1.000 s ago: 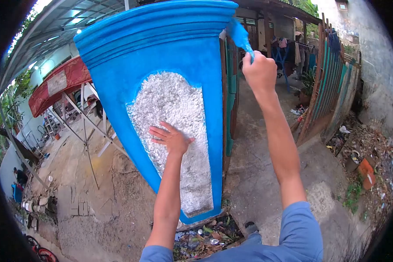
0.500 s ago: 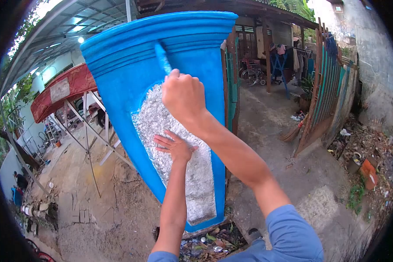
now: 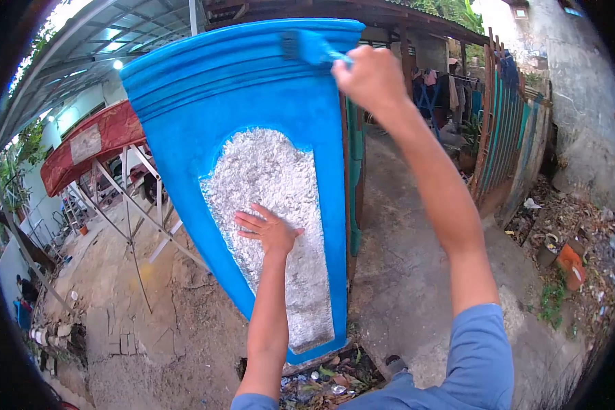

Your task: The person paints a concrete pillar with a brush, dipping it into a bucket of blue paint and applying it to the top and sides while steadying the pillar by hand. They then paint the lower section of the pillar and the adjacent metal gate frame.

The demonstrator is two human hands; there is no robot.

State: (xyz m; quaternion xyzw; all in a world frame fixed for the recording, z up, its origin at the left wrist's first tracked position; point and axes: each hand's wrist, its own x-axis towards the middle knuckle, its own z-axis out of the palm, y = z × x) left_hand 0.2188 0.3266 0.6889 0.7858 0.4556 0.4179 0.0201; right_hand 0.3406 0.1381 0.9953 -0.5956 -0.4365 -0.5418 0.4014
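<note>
A tall blue-painted pillar (image 3: 253,89) stands in front of me, with a rough grey-white unpainted panel (image 3: 273,198) in its face. My left hand (image 3: 266,229) lies flat on that panel, fingers spread. My right hand (image 3: 372,75) is raised near the pillar's top right corner and is closed around the handle of a paintbrush (image 3: 307,46). The brush's blue bristles rest on the top moulding of the pillar.
A red boat-like object (image 3: 82,140) on a metal stand sits at the left. A wooden post and a striped fence (image 3: 509,123) run along the right, with litter (image 3: 567,253) on the ground. Debris (image 3: 321,379) lies at the pillar's base. A person (image 3: 26,290) crouches far left.
My right hand has swung the brush from the upper middle of the pillar's face up and right to the top moulding. My left hand has stayed pressed on the grey panel.
</note>
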